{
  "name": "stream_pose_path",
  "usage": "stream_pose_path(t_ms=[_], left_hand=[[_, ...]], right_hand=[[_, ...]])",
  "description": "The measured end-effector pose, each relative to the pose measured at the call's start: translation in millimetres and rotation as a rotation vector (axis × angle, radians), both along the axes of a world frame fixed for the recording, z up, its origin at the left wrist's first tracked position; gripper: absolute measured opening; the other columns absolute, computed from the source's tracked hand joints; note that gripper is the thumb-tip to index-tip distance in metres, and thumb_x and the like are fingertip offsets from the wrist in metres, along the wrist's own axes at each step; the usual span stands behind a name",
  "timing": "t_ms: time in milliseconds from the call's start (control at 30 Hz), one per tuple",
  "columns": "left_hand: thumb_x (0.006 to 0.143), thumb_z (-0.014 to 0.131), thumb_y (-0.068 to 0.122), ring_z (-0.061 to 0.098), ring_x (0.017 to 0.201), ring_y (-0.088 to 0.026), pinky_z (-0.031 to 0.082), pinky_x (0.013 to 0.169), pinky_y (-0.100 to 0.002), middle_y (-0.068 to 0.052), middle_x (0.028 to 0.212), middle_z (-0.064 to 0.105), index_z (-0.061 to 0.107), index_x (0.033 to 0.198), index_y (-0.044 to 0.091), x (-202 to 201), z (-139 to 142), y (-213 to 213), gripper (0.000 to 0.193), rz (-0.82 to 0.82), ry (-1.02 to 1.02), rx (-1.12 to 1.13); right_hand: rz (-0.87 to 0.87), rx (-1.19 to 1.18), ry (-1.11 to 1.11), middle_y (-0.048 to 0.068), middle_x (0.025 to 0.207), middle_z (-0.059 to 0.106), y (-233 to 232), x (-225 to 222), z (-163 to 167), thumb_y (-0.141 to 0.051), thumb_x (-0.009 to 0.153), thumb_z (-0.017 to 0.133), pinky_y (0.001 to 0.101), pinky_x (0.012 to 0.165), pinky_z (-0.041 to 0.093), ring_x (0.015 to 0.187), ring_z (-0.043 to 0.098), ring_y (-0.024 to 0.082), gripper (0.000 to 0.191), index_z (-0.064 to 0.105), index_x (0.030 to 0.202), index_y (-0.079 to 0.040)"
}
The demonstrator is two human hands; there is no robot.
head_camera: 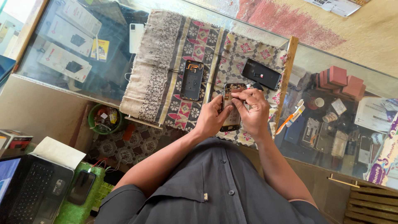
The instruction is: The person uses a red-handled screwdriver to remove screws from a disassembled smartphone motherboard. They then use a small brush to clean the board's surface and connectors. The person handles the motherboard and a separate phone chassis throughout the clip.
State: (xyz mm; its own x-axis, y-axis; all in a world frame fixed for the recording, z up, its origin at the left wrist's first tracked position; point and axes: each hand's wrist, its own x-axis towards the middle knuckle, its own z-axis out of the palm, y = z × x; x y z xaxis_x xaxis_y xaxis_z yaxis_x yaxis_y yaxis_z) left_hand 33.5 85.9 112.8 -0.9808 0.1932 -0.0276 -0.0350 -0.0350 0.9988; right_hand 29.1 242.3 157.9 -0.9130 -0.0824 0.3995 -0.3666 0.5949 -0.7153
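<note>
Head view shows the left hand (210, 118) gripping an open phone (231, 108) near the cloth's (166, 54) front edge, while the right hand's (253, 111) fingers pinch its top.

Both hands crowd the opened phone (231, 108) at the near edge of the cloth (166, 54). The left hand (210, 118) has a phone frame (192, 80) just beyond it; the right hand (253, 110) has a black phone (261, 74) close behind its fingers (244, 94). The far left of the cloth lies bare. Rightward, a wooden strip (286, 79) bars the way; past it a toothbrush (290, 118) lies on the glass surface (315, 62).
</note>
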Motion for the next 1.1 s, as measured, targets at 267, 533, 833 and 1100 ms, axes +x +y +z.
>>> stream_pose_path(t_ms=[267,533,833,1100], left_hand=[[0.097,0.072,0.018,0.041,0.055,-0.003,0.034,0.047,-0.030,-0.002,0.059,0.052,0.062,0.100,0.000,0,12,-3,0.021,-0.025,0.003,-0.101],[0.096,0.069,0.020,0.053,0.058,-0.005,0.042,0.051,-0.030,-0.009,0.068,0.067,0.064,0.112,0.000,5,24,-5,0.026,-0.082,-0.025,-0.097],[0.095,0.069,0.017,0.052,0.055,-0.004,0.041,0.049,-0.031,-0.008,0.064,0.065,0.065,0.107,-0.001,4,21,-6,0.022,-0.055,0.012,-0.098],[0.096,0.070,0.018,0.050,0.059,-0.003,0.042,0.050,-0.030,-0.007,0.066,0.064,0.065,0.104,-0.003,2,16,-11,0.023,-0.065,-0.026,-0.092]], right_hand=[[0.043,-0.049,-0.041,0.008,0.105,0.073,13,-3,8,-0.005,0.093,0.079,0.0302,0.080,0.060,0.092,0.072,0.017,0.017,0.077,0.110,-0.005],[0.160,0.152,0.070,0.009,0.105,0.075,22,-2,23,-0.005,0.089,0.082,0.0332,0.080,0.060,0.092,0.075,0.024,0.019,0.076,0.107,-0.005],[0.149,0.297,0.263,0.008,0.097,0.074,19,0,13,-0.008,0.088,0.084,0.0360,0.076,0.059,0.086,0.072,0.025,0.016,0.075,0.101,-0.004],[0.076,0.223,0.180,0.010,0.096,0.074,12,2,-2,-0.008,0.091,0.082,0.0345,0.071,0.058,0.081,0.071,0.024,0.014,0.075,0.102,-0.004]])
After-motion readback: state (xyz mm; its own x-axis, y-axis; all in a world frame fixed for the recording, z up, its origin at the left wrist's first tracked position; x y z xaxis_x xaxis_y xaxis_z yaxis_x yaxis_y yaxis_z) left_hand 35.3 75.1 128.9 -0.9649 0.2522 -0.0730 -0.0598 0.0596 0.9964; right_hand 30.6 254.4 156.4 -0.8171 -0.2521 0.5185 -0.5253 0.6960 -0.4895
